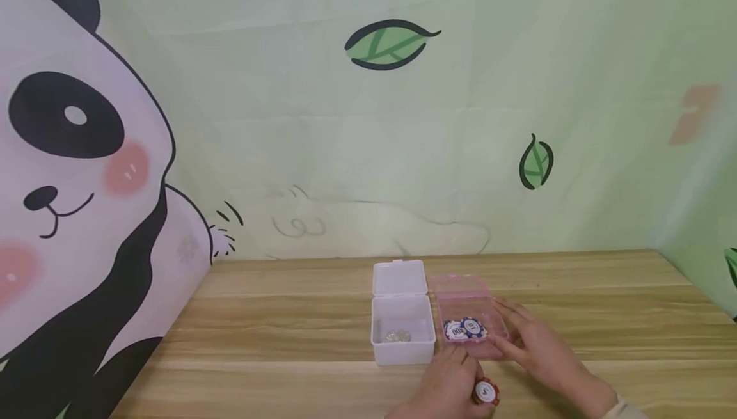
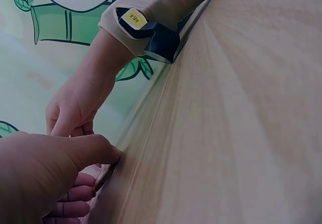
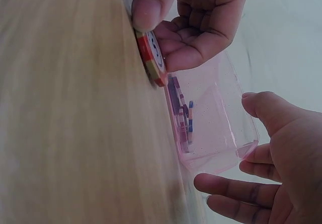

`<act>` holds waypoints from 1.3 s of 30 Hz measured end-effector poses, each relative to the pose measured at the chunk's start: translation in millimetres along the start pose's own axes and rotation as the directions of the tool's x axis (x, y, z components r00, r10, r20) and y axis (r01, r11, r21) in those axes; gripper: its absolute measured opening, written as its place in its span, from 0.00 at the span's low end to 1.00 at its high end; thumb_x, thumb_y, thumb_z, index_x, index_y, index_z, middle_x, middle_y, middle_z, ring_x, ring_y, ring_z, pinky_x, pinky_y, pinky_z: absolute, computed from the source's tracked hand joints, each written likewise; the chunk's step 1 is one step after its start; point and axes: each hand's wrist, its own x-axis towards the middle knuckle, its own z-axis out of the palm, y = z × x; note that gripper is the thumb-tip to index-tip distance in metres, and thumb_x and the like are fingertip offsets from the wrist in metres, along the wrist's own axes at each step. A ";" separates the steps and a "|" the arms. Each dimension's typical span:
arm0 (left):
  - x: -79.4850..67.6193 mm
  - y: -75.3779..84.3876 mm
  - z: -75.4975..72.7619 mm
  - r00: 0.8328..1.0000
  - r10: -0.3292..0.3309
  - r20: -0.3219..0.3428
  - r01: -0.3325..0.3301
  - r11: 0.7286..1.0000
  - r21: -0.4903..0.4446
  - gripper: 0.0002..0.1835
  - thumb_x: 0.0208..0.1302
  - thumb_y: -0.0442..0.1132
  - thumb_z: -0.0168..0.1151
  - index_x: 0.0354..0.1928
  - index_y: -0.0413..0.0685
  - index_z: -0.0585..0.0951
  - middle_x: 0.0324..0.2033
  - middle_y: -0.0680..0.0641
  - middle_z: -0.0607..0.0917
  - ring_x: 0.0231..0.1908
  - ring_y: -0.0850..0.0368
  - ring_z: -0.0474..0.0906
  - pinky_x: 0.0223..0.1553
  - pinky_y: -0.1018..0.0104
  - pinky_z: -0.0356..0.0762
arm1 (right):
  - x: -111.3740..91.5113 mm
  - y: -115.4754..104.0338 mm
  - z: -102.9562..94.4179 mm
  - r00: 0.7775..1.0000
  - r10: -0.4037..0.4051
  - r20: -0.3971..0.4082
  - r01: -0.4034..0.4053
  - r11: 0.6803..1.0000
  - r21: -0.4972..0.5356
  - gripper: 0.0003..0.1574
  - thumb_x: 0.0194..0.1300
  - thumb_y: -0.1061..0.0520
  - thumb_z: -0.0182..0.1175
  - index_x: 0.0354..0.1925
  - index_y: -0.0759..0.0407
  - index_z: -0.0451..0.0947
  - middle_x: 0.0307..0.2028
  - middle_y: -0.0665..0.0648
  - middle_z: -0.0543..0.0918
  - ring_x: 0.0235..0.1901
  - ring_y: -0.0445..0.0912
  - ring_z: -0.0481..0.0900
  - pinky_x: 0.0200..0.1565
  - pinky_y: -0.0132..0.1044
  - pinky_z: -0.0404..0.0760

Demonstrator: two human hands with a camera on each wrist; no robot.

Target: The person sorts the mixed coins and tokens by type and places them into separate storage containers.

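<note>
My left hand point(image 1: 448, 382) pinches a red-edged poker chip point(image 1: 486, 392) with a white numbered centre, just in front of the pink box. In the right wrist view that chip point(image 3: 152, 58) is held tilted between thumb and fingers, low over the table. A clear pink plastic box point(image 1: 480, 350) stands with its lid point(image 1: 460, 285) folded back. Inside lie several poker chips point(image 1: 473, 327), blue-and-white ones on top. My right hand point(image 1: 538, 345) holds the box at its right side, thumb point(image 3: 264, 108) on one edge and fingers at the other.
Left of the pink box stands a white plastic box point(image 1: 404, 354), its lid point(image 1: 399, 278) tipped back, with small clear pieces point(image 1: 398, 336) inside. Both boxes rest on a wood-grain table point(image 1: 276, 323). Behind it hangs a green backdrop point(image 1: 259, 86) with a panda and leaves.
</note>
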 end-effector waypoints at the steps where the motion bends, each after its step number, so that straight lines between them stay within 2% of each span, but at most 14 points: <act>1: 0.1 0.4 -0.4 1.000 0.001 -0.001 -0.001 1.000 0.001 0.15 0.49 0.59 0.69 0.29 0.61 0.77 0.28 0.63 0.72 0.35 0.70 0.67 0.41 0.78 0.65 | -0.2 0.1 -0.5 1.000 0.001 0.001 -0.001 1.000 0.001 0.39 0.63 0.45 0.62 0.64 0.65 0.68 0.63 0.65 0.73 0.29 0.29 0.75 0.37 0.36 0.82; 6: 1.1 2.5 -3.4 1.000 0.007 -0.005 -0.007 1.000 0.012 0.15 0.49 0.59 0.69 0.29 0.61 0.76 0.29 0.63 0.72 0.35 0.70 0.67 0.40 0.78 0.65 | -0.9 -0.1 -3.7 1.000 -0.002 -0.004 0.002 1.000 -0.007 0.39 0.63 0.45 0.63 0.64 0.65 0.68 0.62 0.65 0.74 0.29 0.29 0.75 0.36 0.34 0.81; 14: 2.2 3.2 -4.4 0.997 0.048 -0.062 -0.044 0.997 0.059 0.15 0.52 0.60 0.67 0.30 0.61 0.76 0.29 0.63 0.72 0.35 0.70 0.68 0.38 0.80 0.64 | 0.1 0.4 -4.3 0.999 -0.023 -0.027 0.022 0.999 -0.024 0.38 0.62 0.46 0.63 0.63 0.66 0.69 0.61 0.64 0.75 0.28 0.30 0.75 0.37 0.37 0.82; 23: 2.7 3.7 -15.9 0.994 0.068 -0.090 -0.059 0.993 0.103 0.17 0.51 0.62 0.66 0.31 0.60 0.76 0.30 0.63 0.73 0.37 0.69 0.70 0.45 0.78 0.68 | 1.2 -0.9 -1.5 0.999 -0.027 -0.034 0.027 1.000 -0.002 0.38 0.61 0.46 0.64 0.62 0.66 0.70 0.61 0.64 0.75 0.28 0.30 0.76 0.36 0.35 0.82; 30: 4.1 0.9 -24.5 0.994 0.065 -0.090 -0.057 0.994 0.092 0.17 0.49 0.61 0.68 0.31 0.60 0.77 0.28 0.63 0.73 0.33 0.71 0.68 0.39 0.79 0.66 | -0.1 -0.4 -1.4 1.000 -0.008 -0.012 0.008 1.000 -0.007 0.39 0.62 0.45 0.63 0.64 0.65 0.69 0.63 0.65 0.73 0.28 0.30 0.76 0.36 0.35 0.81; 34: 4.6 -0.8 -27.5 0.989 0.066 -0.133 -0.053 0.993 0.102 0.18 0.47 0.60 0.69 0.31 0.59 0.76 0.27 0.63 0.73 0.33 0.70 0.68 0.40 0.79 0.67 | -0.2 -0.3 -1.7 1.000 -0.011 -0.009 0.011 1.000 -0.006 0.38 0.62 0.45 0.63 0.63 0.65 0.69 0.63 0.65 0.74 0.29 0.32 0.77 0.37 0.36 0.82; 39: 4.2 -3.8 -29.2 0.974 0.095 -0.204 -0.065 0.986 0.151 0.21 0.45 0.61 0.71 0.30 0.58 0.74 0.27 0.63 0.74 0.33 0.69 0.70 0.41 0.77 0.69 | 0.4 -0.6 -2.1 1.000 -0.016 -0.018 0.016 1.000 -0.005 0.37 0.62 0.47 0.63 0.63 0.65 0.70 0.62 0.65 0.75 0.29 0.31 0.77 0.37 0.36 0.82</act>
